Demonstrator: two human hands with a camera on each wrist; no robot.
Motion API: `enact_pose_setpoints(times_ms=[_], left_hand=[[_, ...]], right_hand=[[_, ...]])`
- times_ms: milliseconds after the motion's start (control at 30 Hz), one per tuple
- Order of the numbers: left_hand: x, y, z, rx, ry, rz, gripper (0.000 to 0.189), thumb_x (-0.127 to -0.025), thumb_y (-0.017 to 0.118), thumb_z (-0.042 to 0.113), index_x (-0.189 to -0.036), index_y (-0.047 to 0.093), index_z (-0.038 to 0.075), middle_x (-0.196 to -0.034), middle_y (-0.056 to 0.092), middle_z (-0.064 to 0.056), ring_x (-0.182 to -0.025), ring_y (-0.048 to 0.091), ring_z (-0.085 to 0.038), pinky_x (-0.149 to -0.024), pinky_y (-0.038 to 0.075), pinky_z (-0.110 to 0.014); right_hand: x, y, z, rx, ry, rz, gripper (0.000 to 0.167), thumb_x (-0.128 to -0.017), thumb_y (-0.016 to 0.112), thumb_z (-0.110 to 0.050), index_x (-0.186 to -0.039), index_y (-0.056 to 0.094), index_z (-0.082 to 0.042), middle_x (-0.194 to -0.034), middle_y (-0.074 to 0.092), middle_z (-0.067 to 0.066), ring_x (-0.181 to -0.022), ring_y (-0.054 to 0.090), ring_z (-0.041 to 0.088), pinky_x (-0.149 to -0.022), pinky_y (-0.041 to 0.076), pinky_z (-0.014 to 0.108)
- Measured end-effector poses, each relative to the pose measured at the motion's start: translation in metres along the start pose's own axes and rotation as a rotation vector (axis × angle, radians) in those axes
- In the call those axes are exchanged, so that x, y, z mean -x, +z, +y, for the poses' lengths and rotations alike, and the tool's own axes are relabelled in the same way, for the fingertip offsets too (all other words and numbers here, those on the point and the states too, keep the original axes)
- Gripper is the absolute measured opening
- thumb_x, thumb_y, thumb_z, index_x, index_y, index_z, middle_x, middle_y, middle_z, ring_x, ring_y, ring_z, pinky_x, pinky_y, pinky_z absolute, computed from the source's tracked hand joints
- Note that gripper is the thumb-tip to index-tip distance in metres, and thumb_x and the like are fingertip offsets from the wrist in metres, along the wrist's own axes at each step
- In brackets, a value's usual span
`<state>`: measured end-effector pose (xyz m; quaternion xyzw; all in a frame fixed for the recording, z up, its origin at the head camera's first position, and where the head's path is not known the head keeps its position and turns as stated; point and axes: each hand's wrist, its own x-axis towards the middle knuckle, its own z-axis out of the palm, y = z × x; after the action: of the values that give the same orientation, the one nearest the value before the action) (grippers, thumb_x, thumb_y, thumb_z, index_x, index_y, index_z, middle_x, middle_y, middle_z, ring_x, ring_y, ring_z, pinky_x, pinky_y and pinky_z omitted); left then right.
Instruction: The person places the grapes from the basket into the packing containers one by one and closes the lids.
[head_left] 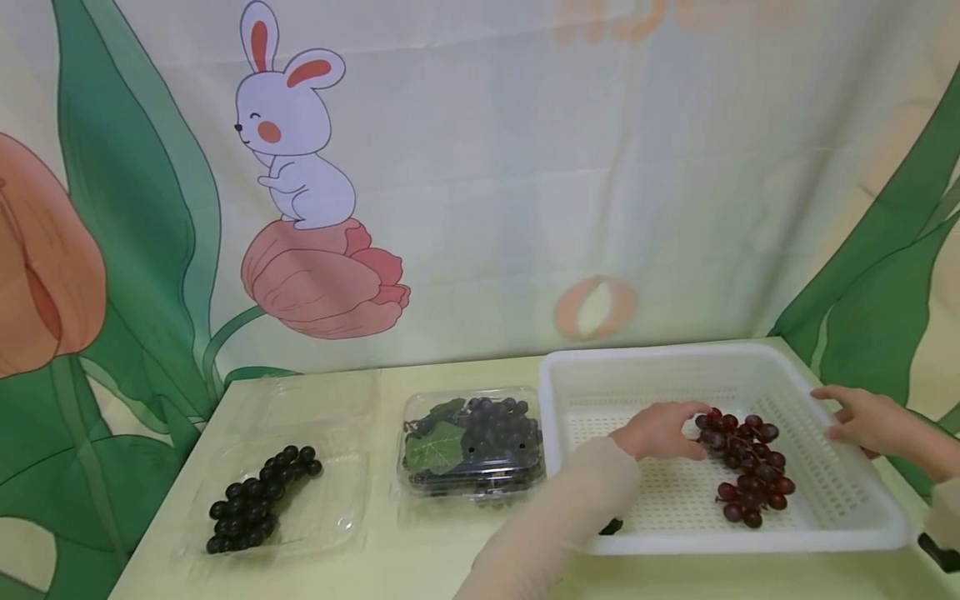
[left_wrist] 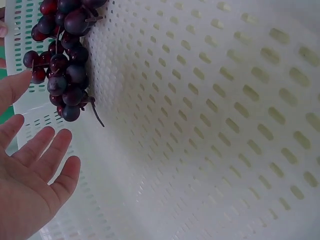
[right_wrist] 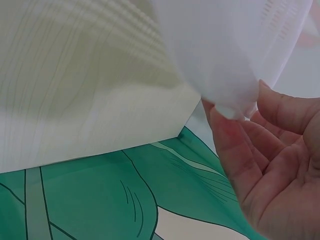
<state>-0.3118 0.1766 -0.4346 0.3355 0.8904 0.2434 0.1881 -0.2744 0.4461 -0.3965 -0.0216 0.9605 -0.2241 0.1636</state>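
A bunch of dark red grapes (head_left: 750, 467) lies in the right part of a white perforated plastic basket (head_left: 660, 542). My left hand (head_left: 663, 429) reaches into the basket beside the bunch, its fingers parted. In the left wrist view, the left hand (left_wrist: 32, 175) has its fingers spread loosely and the thumb tip close to the grapes (left_wrist: 67, 65); whether it touches them I cannot tell. My right hand (head_left: 873, 425) is at the basket's right rim. The right wrist view shows the right hand (right_wrist: 275, 155) pinching that rim (right_wrist: 225, 100) between thumb and fingers.
Left of the basket stands a closed clear clamshell box (head_left: 472, 492) of dark grapes with a green leaf (head_left: 435, 450). Farther left, black grapes (head_left: 255, 504) lie in an opened clear box (head_left: 330, 517). A printed curtain (head_left: 480, 167) hangs behind the table (head_left: 420, 558).
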Motion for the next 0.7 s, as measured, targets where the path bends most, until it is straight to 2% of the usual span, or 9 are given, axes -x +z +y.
enact_pose_setpoints(times_ms=[233,467,600,700], left_hand=[[-0.006,0.007,0.000,0.004,-0.007,-0.045,0.064,-0.081,0.063,0.031,-0.135,0.030,0.036,-0.135,0.038,0.016,-0.118,0.043,-0.003,-0.089,0.039,-0.019],[-0.013,0.017,0.000,-0.004,-0.061,-0.093,0.067,-0.081,0.063,0.030,-0.136,0.026,0.040,-0.132,0.043,0.016,-0.113,0.046,-0.002,-0.090,0.039,-0.020],[-0.014,0.020,0.001,-0.031,-0.075,-0.106,0.069,-0.081,0.063,0.030,-0.137,0.024,0.040,-0.129,0.045,0.015,-0.105,0.052,-0.001,-0.089,0.039,-0.018],[-0.015,0.020,0.003,-0.067,-0.068,-0.112,0.068,-0.081,0.062,0.031,-0.137,0.023,0.040,-0.132,0.042,0.016,-0.110,0.049,-0.001,-0.090,0.039,-0.018]], right_hand=[[0.002,0.000,-0.002,-0.025,0.000,-0.004,0.056,-0.082,0.054,-0.002,-0.125,0.023,0.017,-0.099,0.053,0.038,-0.069,0.063,0.022,-0.054,0.051,0.033],[0.007,-0.003,-0.003,-0.047,-0.057,-0.015,0.055,-0.083,0.053,-0.002,-0.125,0.024,0.017,-0.101,0.052,0.038,-0.074,0.062,0.023,-0.055,0.051,0.033],[0.008,-0.003,-0.003,-0.059,-0.062,-0.016,0.055,-0.084,0.053,-0.002,-0.126,0.024,0.017,-0.102,0.053,0.038,-0.074,0.063,0.022,-0.056,0.051,0.032],[0.008,-0.004,-0.003,-0.061,-0.067,-0.018,0.056,-0.083,0.054,-0.003,-0.126,0.024,0.017,-0.102,0.053,0.038,-0.074,0.063,0.023,-0.056,0.051,0.032]])
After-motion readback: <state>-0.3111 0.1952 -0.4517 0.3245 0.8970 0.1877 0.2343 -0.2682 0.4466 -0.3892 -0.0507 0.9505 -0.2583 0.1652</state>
